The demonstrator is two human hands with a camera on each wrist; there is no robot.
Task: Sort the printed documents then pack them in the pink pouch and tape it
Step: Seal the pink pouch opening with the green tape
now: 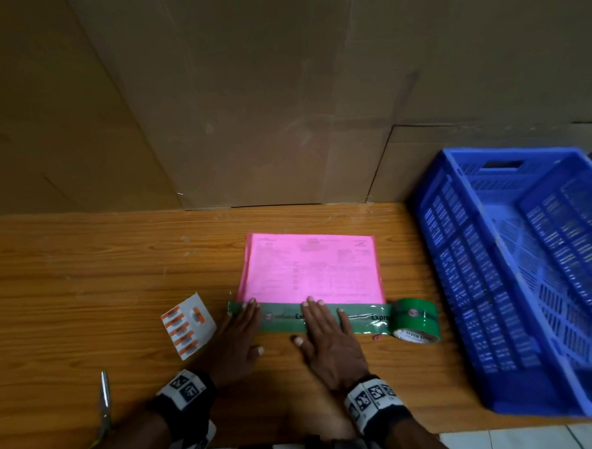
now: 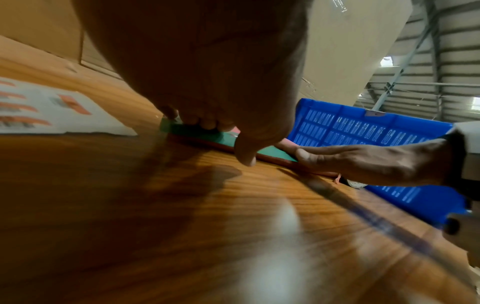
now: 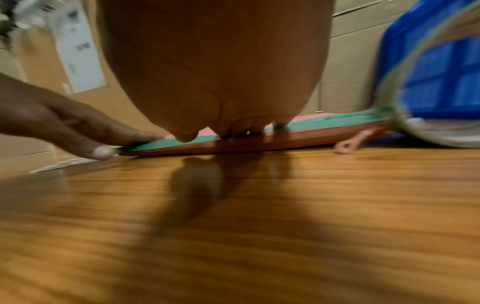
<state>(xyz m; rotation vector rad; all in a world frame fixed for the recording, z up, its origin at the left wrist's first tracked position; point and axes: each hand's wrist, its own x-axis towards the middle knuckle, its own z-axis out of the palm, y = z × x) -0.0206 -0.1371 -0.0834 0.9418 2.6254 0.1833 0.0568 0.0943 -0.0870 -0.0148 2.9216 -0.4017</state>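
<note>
The pink pouch (image 1: 311, 268) lies flat on the wooden table (image 1: 79, 281), printed sheets showing through it. A green tape strip (image 1: 283, 317) runs along its near edge and still joins the green tape roll (image 1: 416, 320) standing at the right end. My left hand (image 1: 241, 328) presses flat on the strip's left end, fingers straight. My right hand (image 1: 326, 332) lies flat on the strip's middle, fingers spread. In the left wrist view the left fingertips (image 2: 207, 123) bear on the green tape (image 2: 197, 131). In the right wrist view the right fingertips (image 3: 239, 129) press the tape (image 3: 324, 121).
A blue plastic crate (image 1: 525, 270) stands at the right of the table. A white sticker sheet with orange labels (image 1: 188, 325) lies left of my left hand. Scissors (image 1: 105, 399) lie at the near left edge. Cardboard boxes (image 1: 260, 85) wall the back.
</note>
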